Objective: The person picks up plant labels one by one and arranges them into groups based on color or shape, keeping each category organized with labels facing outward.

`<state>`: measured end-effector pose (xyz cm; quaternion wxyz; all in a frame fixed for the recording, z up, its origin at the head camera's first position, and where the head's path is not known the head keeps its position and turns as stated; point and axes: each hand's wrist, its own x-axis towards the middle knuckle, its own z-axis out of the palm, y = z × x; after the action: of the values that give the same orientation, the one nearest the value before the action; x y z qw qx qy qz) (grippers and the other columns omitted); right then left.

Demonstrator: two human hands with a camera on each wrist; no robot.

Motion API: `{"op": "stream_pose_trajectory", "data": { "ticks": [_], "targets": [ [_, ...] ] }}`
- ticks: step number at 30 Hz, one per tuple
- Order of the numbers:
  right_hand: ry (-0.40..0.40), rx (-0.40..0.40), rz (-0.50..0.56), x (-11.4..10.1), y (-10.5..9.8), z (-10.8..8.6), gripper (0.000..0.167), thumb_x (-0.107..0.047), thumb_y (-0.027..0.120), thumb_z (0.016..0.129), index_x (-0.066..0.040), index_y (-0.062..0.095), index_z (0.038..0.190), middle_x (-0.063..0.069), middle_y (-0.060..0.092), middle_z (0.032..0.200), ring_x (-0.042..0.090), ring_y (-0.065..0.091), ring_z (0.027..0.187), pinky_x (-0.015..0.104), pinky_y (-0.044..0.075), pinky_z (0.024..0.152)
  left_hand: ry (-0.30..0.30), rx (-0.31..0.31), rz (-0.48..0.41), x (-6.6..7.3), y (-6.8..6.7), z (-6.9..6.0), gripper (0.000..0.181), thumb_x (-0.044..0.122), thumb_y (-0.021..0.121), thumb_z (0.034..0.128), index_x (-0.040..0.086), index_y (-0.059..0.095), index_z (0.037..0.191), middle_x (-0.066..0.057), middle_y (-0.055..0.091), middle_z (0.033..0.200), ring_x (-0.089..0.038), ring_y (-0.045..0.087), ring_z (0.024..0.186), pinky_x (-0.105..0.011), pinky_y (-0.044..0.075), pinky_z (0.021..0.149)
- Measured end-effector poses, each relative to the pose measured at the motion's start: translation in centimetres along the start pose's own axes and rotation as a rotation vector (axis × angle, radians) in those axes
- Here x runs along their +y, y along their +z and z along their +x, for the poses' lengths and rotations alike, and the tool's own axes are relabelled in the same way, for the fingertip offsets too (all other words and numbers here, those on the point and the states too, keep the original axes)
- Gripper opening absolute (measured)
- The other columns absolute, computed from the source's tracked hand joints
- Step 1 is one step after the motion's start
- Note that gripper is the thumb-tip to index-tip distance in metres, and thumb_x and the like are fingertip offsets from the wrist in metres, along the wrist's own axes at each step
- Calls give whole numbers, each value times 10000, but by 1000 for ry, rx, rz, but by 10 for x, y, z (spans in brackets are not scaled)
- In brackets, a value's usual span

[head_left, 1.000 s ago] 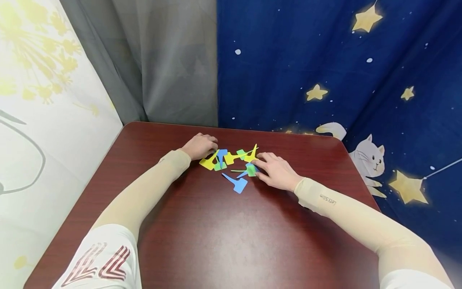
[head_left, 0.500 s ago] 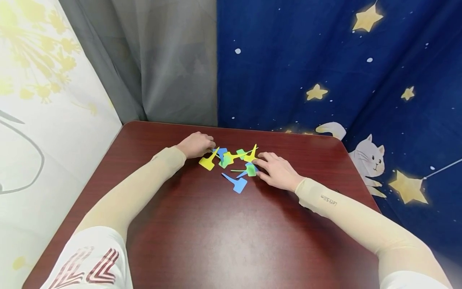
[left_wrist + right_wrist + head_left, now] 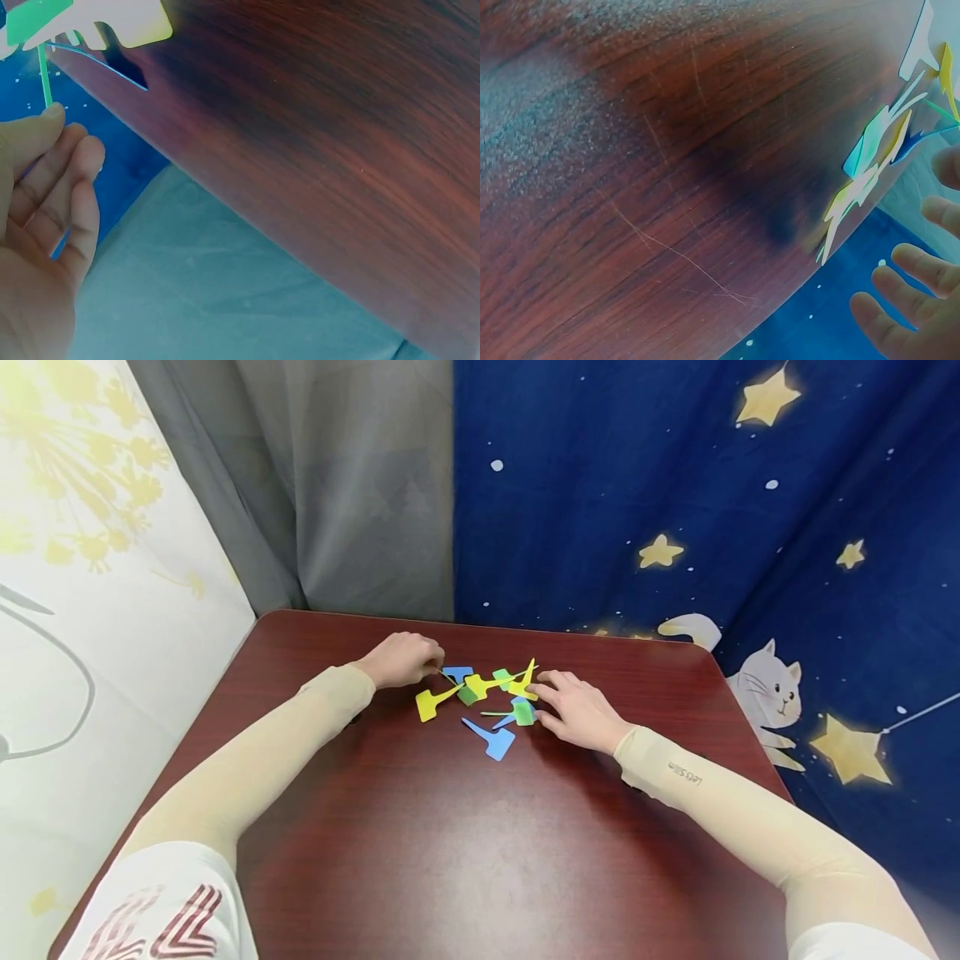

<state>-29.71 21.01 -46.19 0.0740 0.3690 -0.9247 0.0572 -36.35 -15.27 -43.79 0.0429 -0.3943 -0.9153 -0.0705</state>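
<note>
My left hand pinches green tag by stem; right hand spread. Yellow tag swung round; pile probably loosening.

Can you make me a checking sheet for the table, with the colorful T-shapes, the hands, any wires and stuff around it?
Surface: red-brown wood-grain table; thin pale lines, like scratches, in the right wrist view.
Job's things: yellow, green and blue T-shaped tags, mostly overlapping; a blue tag lies apart, nearest the person.
Clutter: nothing seen.
Left hand: pinches a green tag by its thin stem.
Right hand: fingers loosely spread beside the tags; touching or not is unclear.
Cables: nothing seen.
Surroundings: grey curtain, starry blue curtain, white backdrop with yellow print.
</note>
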Motion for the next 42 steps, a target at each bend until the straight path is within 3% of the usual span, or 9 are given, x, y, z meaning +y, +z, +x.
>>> {"op": "stream_pose_trajectory", "data": {
  "ticks": [7, 12, 18, 25, 29, 36, 42],
  "targets": [
    [-1, 2, -2, 2, 0, 0, 525, -319, 692, 945, -171, 573, 1434, 84, 491, 1405, 279, 494, 1256, 506, 515, 912, 24, 146, 83, 9, -13, -11, 136, 59, 677, 912, 159, 705, 825, 40, 623, 795, -134, 538, 623, -306, 477, 564],
    [-5, -1, -3, 2, 1, 1, 526, -327, 680, 952, -163, 567, 1440, 86, 486, 1415, 279, 491, 1266, 502, 515, 917, -9, 187, 74, 18, -22, -18, 104, 86, 695, 913, 164, 708, 846, 32, 632, 809, -128, 548, 630, -298, 485, 564],
    [7, -9, -11, 3, -2, -1, 528, -319, 672, 952, -173, 559, 1447, 92, 483, 1417, 285, 490, 1271, 501, 516, 912, -170, 181, -57, 23, -28, -31, 35, 171, 707, 933, 159, 731, 909, 43, 677, 847, -141, 579, 667, -339, 503, 605],
    [-24, -27, -75, 6, -7, 2, 521, -343, 664, 953, -186, 563, 1440, 100, 485, 1415, 290, 487, 1260, 481, 501, 932, -383, 172, -242, 20, -30, -55, 81, 170, 708, 920, 174, 738, 845, 42, 661, 758, -181, 555, 637, -376, 469, 625],
    [-20, -35, -92, 6, -9, 3, 516, -341, 693, 937, -188, 584, 1417, 105, 498, 1402, 299, 487, 1257, 487, 500, 941, -456, 176, -334, 18, -27, -69, 88, 156, 701, 900, 161, 746, 825, 34, 676, 766, -182, 566, 647, -370, 464, 635],
    [-66, -21, -125, 3, -8, 15, 508, -306, 707, 929, -160, 586, 1401, 128, 536, 1349, 314, 483, 1235, 480, 497, 900, -581, 131, -522, 18, -27, -101, 88, 118, 697, 884, 110, 749, 813, -78, 714, 763, -262, 674, 661, -360, 486, 627],
    [-33, -4, -153, -2, -8, 23, 454, -289, 684, 937, -156, 613, 1366, 102, 563, 1283, 301, 503, 1208, 470, 500, 870, -692, 97, -684, 23, -21, -130, 100, 83, 711, 856, 15, 762, 909, -52, 712, 813, -238, 692, 687, -329, 541, 661]
  ]
}}
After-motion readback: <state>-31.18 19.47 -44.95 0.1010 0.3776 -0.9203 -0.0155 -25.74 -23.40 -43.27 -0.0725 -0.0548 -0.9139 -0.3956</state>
